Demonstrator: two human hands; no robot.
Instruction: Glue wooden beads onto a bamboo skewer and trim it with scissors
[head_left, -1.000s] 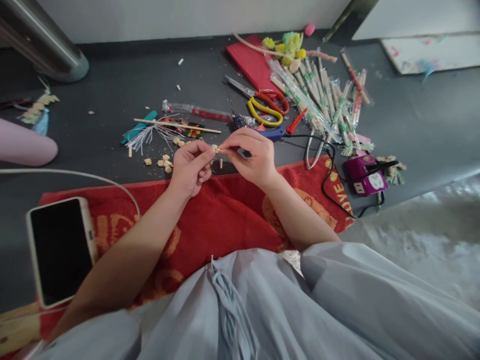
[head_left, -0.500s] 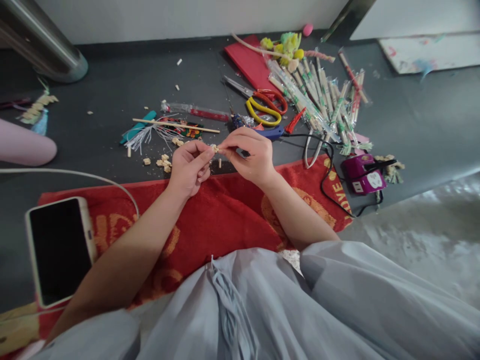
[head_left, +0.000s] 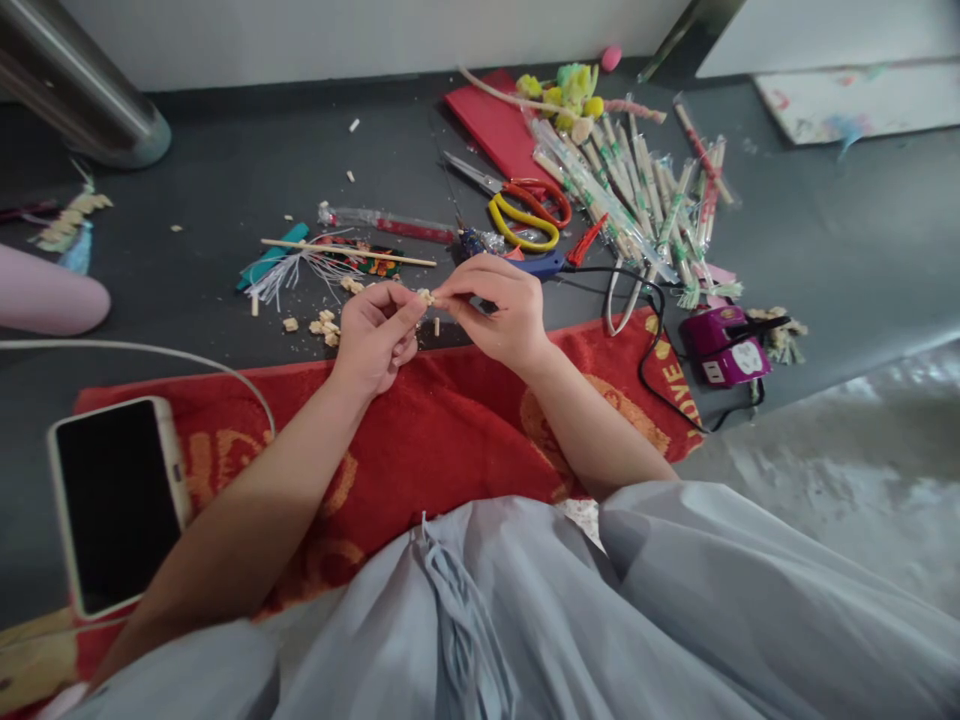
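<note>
My left hand (head_left: 376,340) pinches a small pale wooden piece (head_left: 425,297) between thumb and forefinger. From the other side my right hand (head_left: 501,305) closes its fingertips on the same piece; the exact shape is too small to make out. Below and left of the fingers lie several pale wooden bits (head_left: 324,326) and crumbs on the dark surface. A thin wooden stick (head_left: 349,252) rests behind my left hand, across white strings (head_left: 296,275) and a teal piece (head_left: 271,258). Just behind my right hand is a blue-handled tool (head_left: 541,265) with a black cord.
Scissors (head_left: 529,215) with red and yellow handles lie beyond my hands. Many wrapped sticks (head_left: 637,190) spread to the right, near a purple box (head_left: 724,345). A red towel (head_left: 442,430) covers the front edge. At left are a phone (head_left: 120,505) and a metal post (head_left: 90,90).
Both hands keep the same pinch on the small piece with hardly any movement. The whole view has shifted slightly.
</note>
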